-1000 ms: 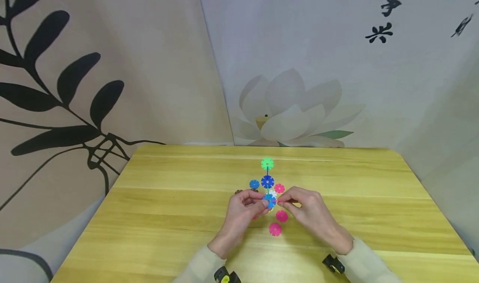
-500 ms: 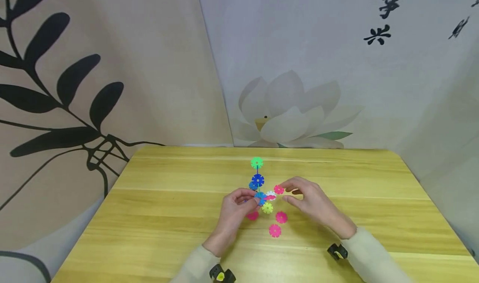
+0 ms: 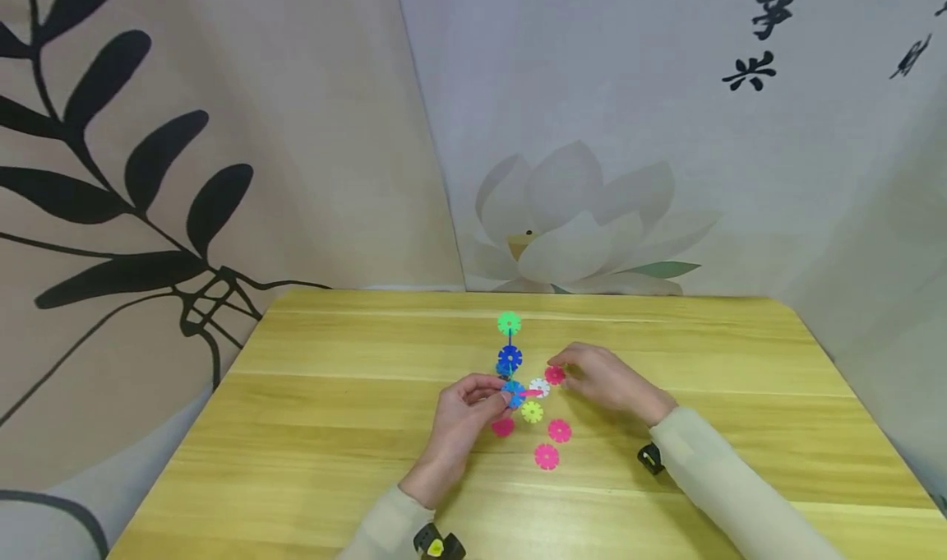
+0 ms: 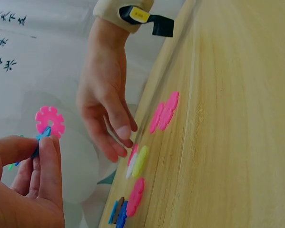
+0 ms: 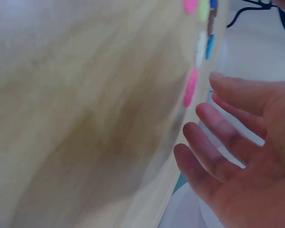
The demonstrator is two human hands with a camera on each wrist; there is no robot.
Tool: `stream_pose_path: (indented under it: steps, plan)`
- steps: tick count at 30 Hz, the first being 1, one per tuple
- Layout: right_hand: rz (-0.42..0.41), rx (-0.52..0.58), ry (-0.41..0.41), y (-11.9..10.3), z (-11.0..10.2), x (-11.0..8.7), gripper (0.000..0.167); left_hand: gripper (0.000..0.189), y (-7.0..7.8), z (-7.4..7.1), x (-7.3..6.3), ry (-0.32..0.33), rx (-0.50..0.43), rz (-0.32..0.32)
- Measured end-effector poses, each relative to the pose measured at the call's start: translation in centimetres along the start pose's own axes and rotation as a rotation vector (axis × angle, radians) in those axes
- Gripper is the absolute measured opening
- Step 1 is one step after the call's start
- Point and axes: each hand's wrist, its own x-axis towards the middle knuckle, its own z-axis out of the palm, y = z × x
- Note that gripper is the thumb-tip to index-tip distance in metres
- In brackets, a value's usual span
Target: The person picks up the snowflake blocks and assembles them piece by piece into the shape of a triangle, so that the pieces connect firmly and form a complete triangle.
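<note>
Chain of linked discs (image 3: 510, 358) is held above the table (image 3: 333, 428), pinched at its light-blue disc (image 3: 513, 395) by the left hand (image 3: 462, 416). A loose pink disc (image 3: 554, 375) is neared by the right hand (image 3: 607, 379), empty, fingers loosely parted — seemingly a pick-up step, so a rim pinch is called for.

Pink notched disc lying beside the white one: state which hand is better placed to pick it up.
Probably the right hand: empty, and nearest that pink notched disc; the left hand grips joined discs.

Five pink discs (image 3: 554, 376), one yellow (image 3: 532, 412), one white (image 3: 541, 386).
</note>
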Motion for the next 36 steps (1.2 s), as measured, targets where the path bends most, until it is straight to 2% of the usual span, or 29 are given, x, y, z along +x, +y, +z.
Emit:
stream_pose_path:
  steps: [5,11,16,20,24,28,36]
  plan:
    - [-0.012,-0.040,-0.020,0.5,0.1,0.8,0.033,0.024,0.0,0.2,0.1,-0.015,-0.017,0.009]
    - [0.025,-0.050,-0.028,0.6,0.2,1.3,0.026,0.024,0.2,0.3,0.2,-0.019,-0.013,0.006]
    - [0.074,-0.017,-0.025,0.5,0.0,0.9,0.017,0.025,0.4,0.3,0.2,-0.027,-0.007,0.005]
    - [0.076,0.035,-0.017,0.5,-0.2,0.1,0.016,0.024,0.4,0.4,0.2,-0.024,-0.006,-0.006]
    - [0.071,0.053,0.024,0.4,-0.3,-0.7,0.017,0.024,0.4,0.5,0.2,-0.018,0.003,-0.001]
    - [0.063,0.075,0.100,0.0,-0.2,-1.6,0.016,0.025,0.4,0.6,0.1,-0.021,-0.005,0.001]
    - [0.101,0.211,0.196,-1.5,0.0,-3.5,0.015,0.025,0.5,0.8,0.0,-0.008,-0.014,0.011]
